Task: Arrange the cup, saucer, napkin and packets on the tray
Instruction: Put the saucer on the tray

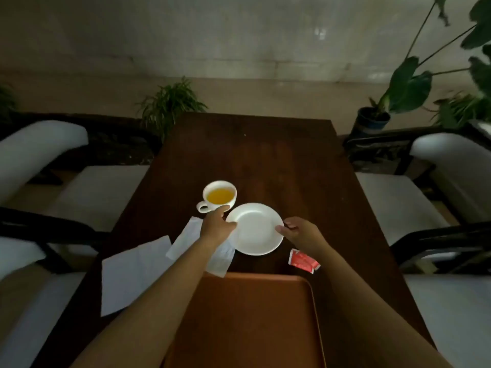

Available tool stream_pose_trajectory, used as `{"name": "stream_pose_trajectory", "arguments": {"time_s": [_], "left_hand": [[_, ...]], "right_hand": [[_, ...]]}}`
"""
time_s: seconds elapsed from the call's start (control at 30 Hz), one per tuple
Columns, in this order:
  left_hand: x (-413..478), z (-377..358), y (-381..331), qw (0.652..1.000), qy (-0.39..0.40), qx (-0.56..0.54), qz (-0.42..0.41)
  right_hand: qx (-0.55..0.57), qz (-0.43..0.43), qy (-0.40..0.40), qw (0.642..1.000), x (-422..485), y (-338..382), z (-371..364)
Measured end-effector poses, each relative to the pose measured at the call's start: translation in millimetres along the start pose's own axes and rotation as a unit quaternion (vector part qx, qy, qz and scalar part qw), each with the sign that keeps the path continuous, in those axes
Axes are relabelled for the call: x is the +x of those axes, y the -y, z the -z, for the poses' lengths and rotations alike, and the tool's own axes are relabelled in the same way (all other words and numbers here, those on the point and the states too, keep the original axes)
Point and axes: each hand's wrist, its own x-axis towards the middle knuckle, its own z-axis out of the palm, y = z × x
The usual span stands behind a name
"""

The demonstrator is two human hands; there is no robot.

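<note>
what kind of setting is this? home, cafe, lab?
Probably a cafe or lounge seating area, possibly a patio. A long dark wooden table has cushioned white chairs along both sides, potted plants stand by a pale wall, and a serving tray lies at the near edge.

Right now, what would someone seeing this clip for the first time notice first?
The white saucer at the middle of the dark table, gripped at opposite edges by the left hand and the right hand. Just behind it to the left stands a white cup of yellow-orange liquid. The orange tray nearest the camera holds nothing visible yet; red packets lie off its far right corner.
</note>
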Motion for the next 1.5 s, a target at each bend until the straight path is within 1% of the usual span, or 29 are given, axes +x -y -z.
{"name": "stream_pose_trajectory", "arguments": {"time_s": [0.07,0.17,0.27,0.37,0.47,0.63,0.93,1.07,1.27,1.5], "left_hand": [[1,-10,12,0.998,0.008,0.058,0.005],[6,-23,32,0.993,0.023,0.119,0.002],[19,-29,43,0.991,-0.003,0.135,-0.024],[29,-32,51,0.988,-0.028,0.150,-0.032],[39,-36,55,0.981,-0.046,0.185,-0.041],[51,-42,54,0.968,-0.065,0.226,-0.083],[65,-45,45,0.980,-0.026,0.190,-0.056],[61,-43,38,0.981,-0.015,0.183,-0.070],[50,-40,20,0.985,-0.031,0.144,-0.094],[35,-27,-5,0.992,-0.062,0.050,-0.094]], "right_hand": [[0.001,-0.027,0.007,1.000,1,-7,-15],[-0.031,-0.047,0.012,0.998,4,-19,-39],[-0.053,-0.051,-0.012,0.997,15,-26,-52],[-0.062,-0.057,-0.026,0.996,27,-31,-62],[-0.060,-0.059,-0.038,0.996,41,-34,-65],[-0.045,-0.070,-0.048,0.995,61,-34,-68],[-0.012,-0.099,-0.069,0.993,71,-32,-70],[-0.015,-0.101,-0.075,0.992,68,-32,-64],[-0.008,-0.085,-0.099,0.991,59,-26,-41],[-0.009,-0.056,-0.111,0.992,40,-8,-12]]}}
